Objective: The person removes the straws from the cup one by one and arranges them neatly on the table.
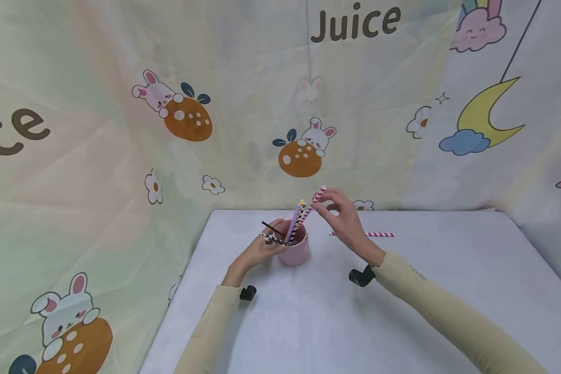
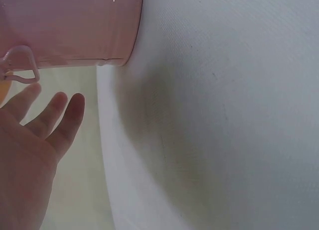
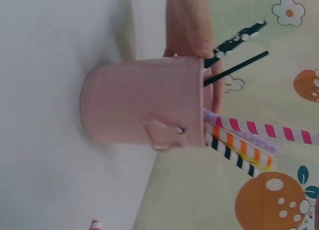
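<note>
A pink bucket-shaped cup with small loop handles stands upright on the table. My left hand holds it by the rim, with the thumb at the rim in the right wrist view; three fingers stick out past a handle in the left wrist view. Between thumb and fingers, my right hand pinches the upper part of a pink-and-white striped straw, its lower end inside the cup. Also leaning in the cup are a purple straw, an orange-striped straw, a black-striped straw, a spotted black-and-white straw and a thin black stick.
Another pink-and-white striped straw lies on the white-covered table behind my right wrist. A printed cloth backdrop hangs close behind the table's back edge and along its left side. Small black devices sit at both wrists.
</note>
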Tool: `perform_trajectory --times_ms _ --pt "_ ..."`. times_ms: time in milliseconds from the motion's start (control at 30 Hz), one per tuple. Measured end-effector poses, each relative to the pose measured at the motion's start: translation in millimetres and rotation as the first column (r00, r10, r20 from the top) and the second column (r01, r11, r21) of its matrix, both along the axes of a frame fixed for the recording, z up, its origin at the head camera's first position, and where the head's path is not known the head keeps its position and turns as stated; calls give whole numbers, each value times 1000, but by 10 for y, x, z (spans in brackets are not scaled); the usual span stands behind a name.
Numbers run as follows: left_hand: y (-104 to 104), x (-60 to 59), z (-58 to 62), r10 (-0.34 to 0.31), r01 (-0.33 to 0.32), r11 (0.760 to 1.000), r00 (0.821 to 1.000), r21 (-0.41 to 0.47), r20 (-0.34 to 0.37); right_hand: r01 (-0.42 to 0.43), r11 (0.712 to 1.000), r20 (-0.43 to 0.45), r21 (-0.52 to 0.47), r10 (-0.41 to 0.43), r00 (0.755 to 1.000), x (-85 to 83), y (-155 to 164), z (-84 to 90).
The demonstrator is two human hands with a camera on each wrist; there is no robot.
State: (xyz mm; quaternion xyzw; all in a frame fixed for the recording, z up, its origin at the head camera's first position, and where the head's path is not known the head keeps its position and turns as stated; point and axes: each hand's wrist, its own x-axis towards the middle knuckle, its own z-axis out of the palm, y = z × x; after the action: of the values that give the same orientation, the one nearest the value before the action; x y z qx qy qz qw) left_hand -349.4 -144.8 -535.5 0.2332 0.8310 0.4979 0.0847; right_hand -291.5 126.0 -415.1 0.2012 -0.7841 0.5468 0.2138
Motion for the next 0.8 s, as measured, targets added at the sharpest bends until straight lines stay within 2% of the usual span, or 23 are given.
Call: perform_trajectory --times_ms 133,367,600,800 --pt "-2 6 4 -4 4 1000 1000 4 -1 -1 1000 -18 -2 1 1000 93 55 204" --pt "-2 4 -6 -6 6 1000 1000 10 15 6 1000 -38 28 -5 999 128 211 360" --pt "-11 -7 -36 -7 7 1000 1000 15 -13 42 996 -23 75 -41 999 -41 473 208" --pt "-5 -17 -43 -32 33 999 999 28 -40 57 991 -18 124 -55 998 -80 672 128"
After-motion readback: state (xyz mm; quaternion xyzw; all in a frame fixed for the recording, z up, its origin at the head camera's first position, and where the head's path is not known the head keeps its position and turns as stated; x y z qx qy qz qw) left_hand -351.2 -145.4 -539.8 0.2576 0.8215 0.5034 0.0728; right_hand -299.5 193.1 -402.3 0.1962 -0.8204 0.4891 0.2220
